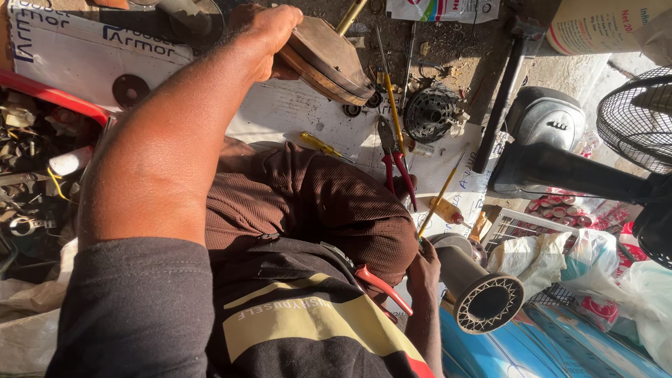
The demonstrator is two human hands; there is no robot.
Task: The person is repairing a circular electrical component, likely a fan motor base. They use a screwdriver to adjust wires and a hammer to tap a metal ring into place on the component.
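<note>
My left hand reaches far forward and grips a brown, round, dish-shaped metal part with a brass shaft sticking out of its far side. My right hand is low by my knee, fingers closed on a thin yellow rod-like tool that points up and away. Just right of that hand lies a grey cylinder with a white lattice rim around its open end. My brown-trousered knee fills the middle.
Red-handled pliers, a short yellow screwdriver, a long yellow-handled one and a black round finned part lie on white cardboard. A red tray of scrap parts is left; a black fan and grey cover are right.
</note>
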